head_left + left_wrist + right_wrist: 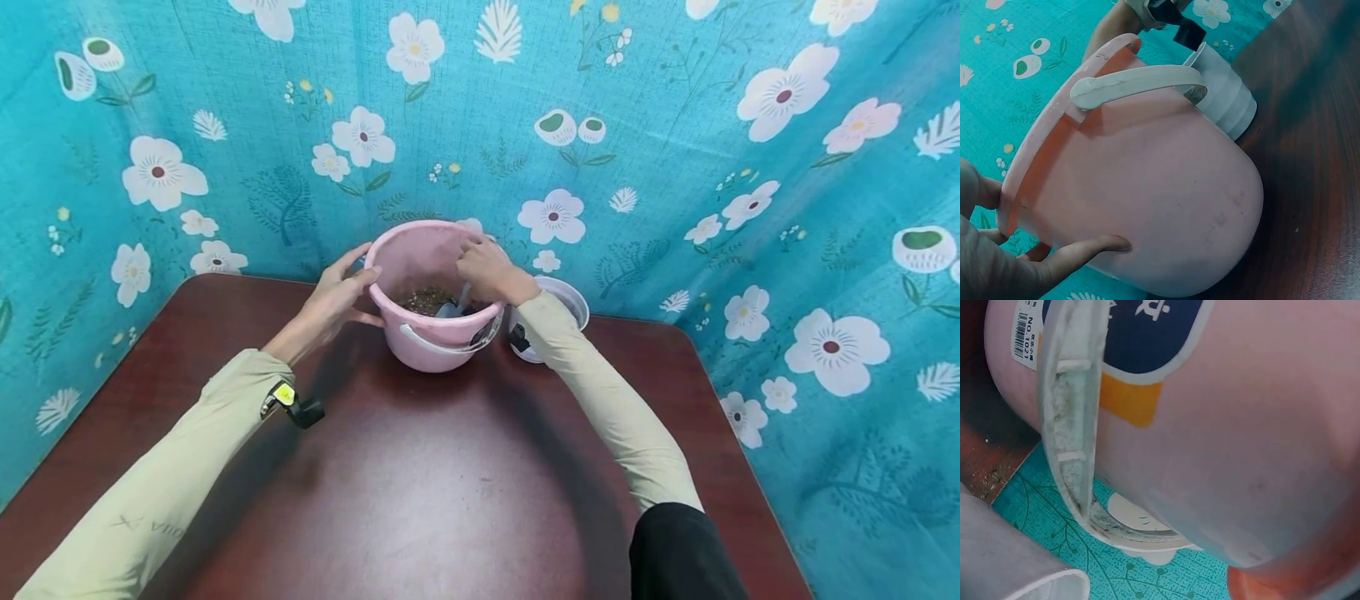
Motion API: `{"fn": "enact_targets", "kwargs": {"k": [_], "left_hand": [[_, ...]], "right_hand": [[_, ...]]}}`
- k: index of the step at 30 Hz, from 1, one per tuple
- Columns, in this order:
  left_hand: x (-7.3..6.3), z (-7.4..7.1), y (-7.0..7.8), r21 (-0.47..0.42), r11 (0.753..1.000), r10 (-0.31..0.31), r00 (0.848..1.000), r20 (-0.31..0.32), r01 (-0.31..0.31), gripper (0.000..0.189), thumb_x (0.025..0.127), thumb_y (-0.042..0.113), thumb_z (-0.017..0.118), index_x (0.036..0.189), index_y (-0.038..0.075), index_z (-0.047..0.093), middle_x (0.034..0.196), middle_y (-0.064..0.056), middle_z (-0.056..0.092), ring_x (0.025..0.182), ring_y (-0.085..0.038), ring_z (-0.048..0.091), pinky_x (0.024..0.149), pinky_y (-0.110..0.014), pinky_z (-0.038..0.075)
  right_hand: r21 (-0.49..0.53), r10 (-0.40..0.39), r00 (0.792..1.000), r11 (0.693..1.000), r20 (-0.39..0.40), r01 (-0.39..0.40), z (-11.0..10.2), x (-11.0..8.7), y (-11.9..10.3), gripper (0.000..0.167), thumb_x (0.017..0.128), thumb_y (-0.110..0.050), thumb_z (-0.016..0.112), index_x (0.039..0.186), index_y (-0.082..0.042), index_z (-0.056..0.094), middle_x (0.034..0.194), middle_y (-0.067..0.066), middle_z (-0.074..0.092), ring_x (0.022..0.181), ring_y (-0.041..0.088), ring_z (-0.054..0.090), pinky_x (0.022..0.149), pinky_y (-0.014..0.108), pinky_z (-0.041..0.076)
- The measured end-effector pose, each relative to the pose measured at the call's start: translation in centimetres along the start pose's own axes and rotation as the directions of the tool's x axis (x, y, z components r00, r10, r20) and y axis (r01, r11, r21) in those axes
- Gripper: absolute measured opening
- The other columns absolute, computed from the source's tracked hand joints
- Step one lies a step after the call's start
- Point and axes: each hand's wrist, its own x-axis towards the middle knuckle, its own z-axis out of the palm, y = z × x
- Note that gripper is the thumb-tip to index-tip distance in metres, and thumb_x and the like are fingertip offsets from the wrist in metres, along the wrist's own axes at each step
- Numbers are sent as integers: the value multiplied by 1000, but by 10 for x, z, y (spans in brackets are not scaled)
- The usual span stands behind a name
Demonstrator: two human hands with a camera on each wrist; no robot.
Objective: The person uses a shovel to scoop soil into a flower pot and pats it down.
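Observation:
A pink bucket (431, 346) with a white handle (1141, 84) stands near the back of the table, dark soil (423, 300) at its bottom. My left hand (330, 296) holds its left rim; in the left wrist view one digit of the left hand (1004, 265) lies along the outer wall. Reaching over the right rim, my right hand (483, 267) grips a small grey trowel (450, 311) inside the bucket. Its blade touches the soil. The right wrist view shows only the outside of the bucket (1222, 456), with the right hand out of sight.
Just right of the bucket stands a white pot (566, 296), partly behind the right forearm. The dark red table (420, 492) has a blue floral curtain (465, 100) along its back and sides.

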Motion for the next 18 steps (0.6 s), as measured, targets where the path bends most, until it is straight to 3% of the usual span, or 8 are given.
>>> {"fn": "enact_targets", "kwargs": {"k": [6, 11, 18], "left_hand": [[-1, 0, -1, 7, 1000, -9, 1000, -1, 9, 68, 110, 18, 50, 170, 21, 17, 169, -21, 23, 147, -46, 40, 83, -60, 64], [0, 1, 0, -6, 1000, -3, 1000, -4, 3, 68, 110, 17, 50, 170, 21, 18, 168, -22, 27, 147, -44, 40, 85, -61, 63], [1, -1, 1, -3, 1000, -14, 1000, -12, 14, 68, 110, 16, 50, 170, 22, 18, 167, -22, 28, 145, -42, 43, 86, -61, 63]], "right_hand": [[37, -41, 999, 998, -24, 41, 1, 1, 2, 32, 80, -32, 92, 98, -8, 83, 97, 9, 76, 110, 31, 58, 123, 48, 33], [195, -42, 996, 979, -80, 57, 0, 2, 10, 32, 79, -39, 91, 90, -10, 85, 86, 8, 74, 104, 32, 57, 126, 48, 30], [392, 26, 988, 919, -153, 36, 1, 1, 18, 32, 80, -42, 90, 96, -15, 85, 96, 5, 76, 105, 27, 64, 96, 45, 53]]}}
